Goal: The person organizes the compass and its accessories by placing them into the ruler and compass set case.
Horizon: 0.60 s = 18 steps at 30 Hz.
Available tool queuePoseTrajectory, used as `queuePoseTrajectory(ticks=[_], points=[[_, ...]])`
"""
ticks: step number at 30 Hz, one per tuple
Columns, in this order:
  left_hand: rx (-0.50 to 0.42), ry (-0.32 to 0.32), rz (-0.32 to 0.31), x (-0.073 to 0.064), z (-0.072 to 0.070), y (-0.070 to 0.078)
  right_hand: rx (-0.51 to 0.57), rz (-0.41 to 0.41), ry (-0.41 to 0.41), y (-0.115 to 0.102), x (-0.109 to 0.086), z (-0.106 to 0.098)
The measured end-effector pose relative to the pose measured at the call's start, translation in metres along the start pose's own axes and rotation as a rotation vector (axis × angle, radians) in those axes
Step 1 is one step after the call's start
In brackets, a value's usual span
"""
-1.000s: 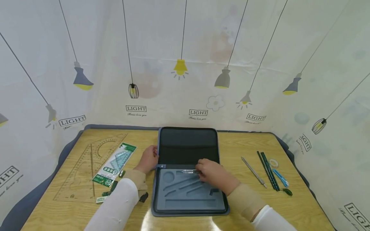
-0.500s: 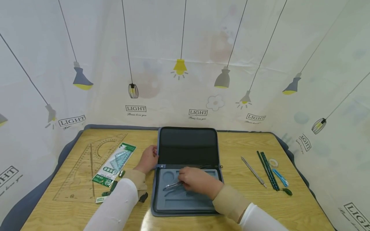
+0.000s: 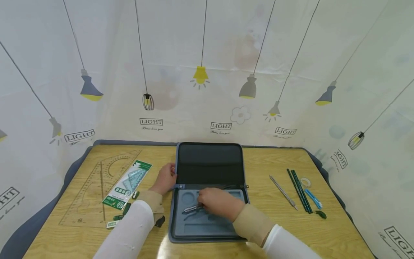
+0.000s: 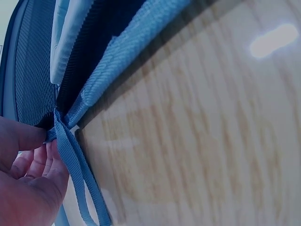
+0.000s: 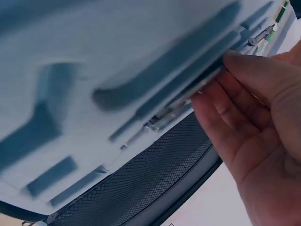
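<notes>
A zip case [image 3: 172,223] lies unfolded on the table, its dark mesh lid [image 3: 210,163] at the back and its grey-blue moulded insert [image 3: 213,229] in front. My left hand [image 3: 165,178] pinches the case's fabric edge near the hinge; in the left wrist view a blue strap loop [image 4: 70,150] hangs beside the fingers. Over the diagonal recesses, my right hand [image 3: 220,203] holds a silver drawing compass [image 3: 193,208] between thumb and fingers. The right wrist view shows the compass [image 5: 157,120] lying along a narrow slot; whether it is fully seated cannot be seen.
To the left lie large clear set squares [image 3: 93,190], a packaged ruler set [image 3: 127,185] and small green-and-white items [image 3: 112,224]. On the right are a silver pen-like tool [image 3: 283,192], dark green pencils [image 3: 300,190], a tape roll [image 3: 305,182] and a blue cutter [image 3: 313,198].
My right hand has carried the compass left and toward me, from the insert's back edge to its diagonal recesses, then shifted only slightly. The left hand has stayed at the case's edge.
</notes>
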State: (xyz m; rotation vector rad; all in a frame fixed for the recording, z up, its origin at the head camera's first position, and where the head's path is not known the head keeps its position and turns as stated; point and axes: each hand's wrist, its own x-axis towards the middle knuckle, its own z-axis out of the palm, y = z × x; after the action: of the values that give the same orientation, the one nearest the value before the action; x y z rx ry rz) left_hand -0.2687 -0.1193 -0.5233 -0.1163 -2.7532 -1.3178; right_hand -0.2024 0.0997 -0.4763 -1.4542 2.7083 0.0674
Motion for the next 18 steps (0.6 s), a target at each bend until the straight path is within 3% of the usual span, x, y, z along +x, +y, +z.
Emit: queuePoseTrajectory(ticks=[8,18], points=[[0.003,0.007,0.013,-0.0007,-0.0006,0.0004,0.102,0.062,-0.044,0.0003,0.0043,-0.0065],[0.001,0.013,0.021,-0.0011,-0.0010,0.0001,0.223,0.153,-0.020,-0.0026,0.0000,-0.0004]])
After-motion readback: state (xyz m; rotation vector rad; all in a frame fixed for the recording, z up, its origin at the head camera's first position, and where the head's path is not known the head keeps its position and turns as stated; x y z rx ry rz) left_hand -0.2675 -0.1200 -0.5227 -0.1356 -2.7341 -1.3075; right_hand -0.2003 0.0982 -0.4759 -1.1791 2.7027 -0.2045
